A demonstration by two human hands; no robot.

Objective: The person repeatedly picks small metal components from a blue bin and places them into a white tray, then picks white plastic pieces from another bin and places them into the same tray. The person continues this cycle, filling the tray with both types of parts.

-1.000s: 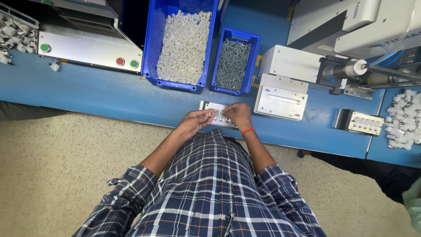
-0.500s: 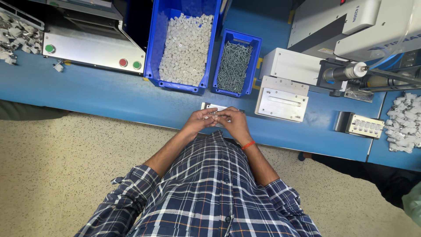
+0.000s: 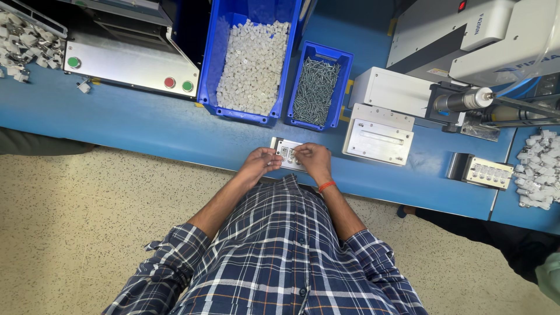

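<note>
Speckled beige flooring runs under the near edge of a long blue counter (image 3: pixel 146 125), and a person in a plaid shirt (image 3: pixel 280 251) leans over it. Both hands meet at a small white fixture plate (image 3: pixel 287 153) lying at the counter's near edge: the left hand (image 3: pixel 262 161) has its fingers curled against the plate's left side, and the right hand (image 3: pixel 312 160), with an orange band at the wrist, pinches down on the plate's top face; whether a small part sits between those fingertips is too fine to tell. Compared with a second ago, the plate sits a little more exposed and the hands have settled lower onto it, which suggests that work on the plate is under way rather than finished. Just right of the plate stands a white box fixture (image 3: pixel 378 140). Beyond the plate, a small blue bin of screws (image 3: pixel 318 90) sits beside a large blue bin of white plastic pieces (image 3: pixel 251 64), and left of those lies a metal panel with coloured buttons (image 3: pixel 125 67).
</note>
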